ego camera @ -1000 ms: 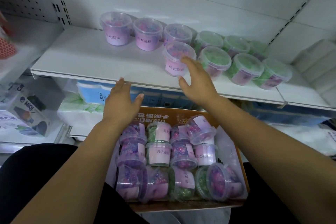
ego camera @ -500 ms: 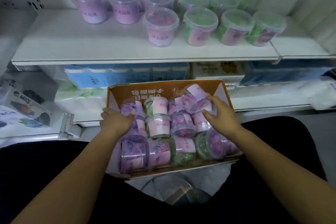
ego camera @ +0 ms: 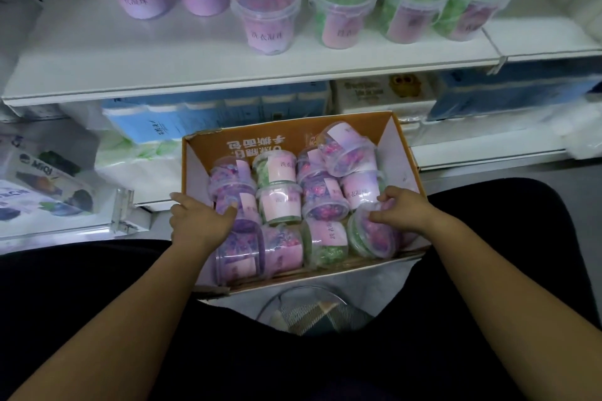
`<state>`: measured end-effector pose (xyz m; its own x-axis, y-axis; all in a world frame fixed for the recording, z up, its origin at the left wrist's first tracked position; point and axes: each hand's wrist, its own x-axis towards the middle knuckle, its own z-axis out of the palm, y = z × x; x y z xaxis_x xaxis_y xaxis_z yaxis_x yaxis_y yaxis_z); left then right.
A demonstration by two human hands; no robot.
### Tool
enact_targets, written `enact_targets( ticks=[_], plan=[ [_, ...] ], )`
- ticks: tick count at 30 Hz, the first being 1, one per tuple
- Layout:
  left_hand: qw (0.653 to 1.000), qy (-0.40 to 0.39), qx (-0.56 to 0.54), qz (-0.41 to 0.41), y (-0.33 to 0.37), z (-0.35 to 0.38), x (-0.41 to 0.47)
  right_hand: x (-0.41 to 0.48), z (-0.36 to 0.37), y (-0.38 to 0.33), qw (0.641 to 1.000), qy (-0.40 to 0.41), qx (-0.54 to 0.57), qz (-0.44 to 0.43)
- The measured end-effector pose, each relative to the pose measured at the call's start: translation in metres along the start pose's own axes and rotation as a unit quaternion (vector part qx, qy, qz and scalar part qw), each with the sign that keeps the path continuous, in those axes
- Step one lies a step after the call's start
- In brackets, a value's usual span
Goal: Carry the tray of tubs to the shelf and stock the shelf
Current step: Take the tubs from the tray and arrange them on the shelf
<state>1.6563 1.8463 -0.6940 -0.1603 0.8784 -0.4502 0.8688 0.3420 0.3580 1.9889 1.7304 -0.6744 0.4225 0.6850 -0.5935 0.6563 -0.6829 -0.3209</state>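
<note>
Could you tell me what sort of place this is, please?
Most likely a shop aisle: a white shelf with rows of labelled tubs, packaged goods stacked below, and a cardboard tray of stock.

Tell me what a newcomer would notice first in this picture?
The orange cardboard tray at centre is crowded with tubs lying on their sides. The left hand rests on a purple tub, the right hand grips a corner tub. Above, purple tubs and green tubs stand upright on the white shelf.
</note>
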Motion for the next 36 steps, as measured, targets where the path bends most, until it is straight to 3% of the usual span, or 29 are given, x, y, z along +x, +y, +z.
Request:
enact_targets(
  ticks=[6,11,14,17,20,24,28,31,34,36],
  plan=[
    [0.998,-0.027,0.051,0.012,0.0,-0.008,-0.006,0.003,0.005,-0.001,0.997,0.061,0.052,0.003],
    [0.993,-0.048,0.1,0.049,0.02,-0.019,-0.01,-0.008,0.0,-0.027,0.961,0.025,0.275,0.017],
    [0.986,-0.122,-0.013,0.114,0.041,-0.028,-0.023,-0.019,0.003,-0.048,0.918,-0.03,0.396,0.026],
    [0.947,-0.274,-0.161,0.042,0.06,-0.036,-0.046,-0.027,0.009,-0.068,0.881,-0.103,0.461,0.033],
    [0.904,-0.368,-0.22,0.001,0.066,-0.039,-0.052,-0.034,0.016,-0.085,0.846,-0.143,0.512,0.035],
    [0.866,-0.414,-0.279,-0.018,0.07,-0.044,-0.048,-0.038,0.02,-0.097,0.822,-0.155,0.546,0.048],
    [0.869,-0.404,-0.286,-0.02,0.071,-0.048,-0.046,-0.039,0.018,-0.096,0.8,-0.189,0.569,0.032],
    [0.867,-0.389,-0.309,-0.029,0.07,-0.05,-0.045,-0.043,0.016,-0.1,0.837,-0.16,0.524,-0.004],
    [0.872,-0.361,-0.327,-0.043,0.065,-0.052,-0.04,-0.051,0.015,-0.107,0.909,-0.028,0.403,-0.105],
    [0.871,-0.346,-0.344,-0.059,0.063,-0.055,-0.037,-0.057,0.014,-0.111,0.916,0.038,0.343,-0.206]
  ],
)
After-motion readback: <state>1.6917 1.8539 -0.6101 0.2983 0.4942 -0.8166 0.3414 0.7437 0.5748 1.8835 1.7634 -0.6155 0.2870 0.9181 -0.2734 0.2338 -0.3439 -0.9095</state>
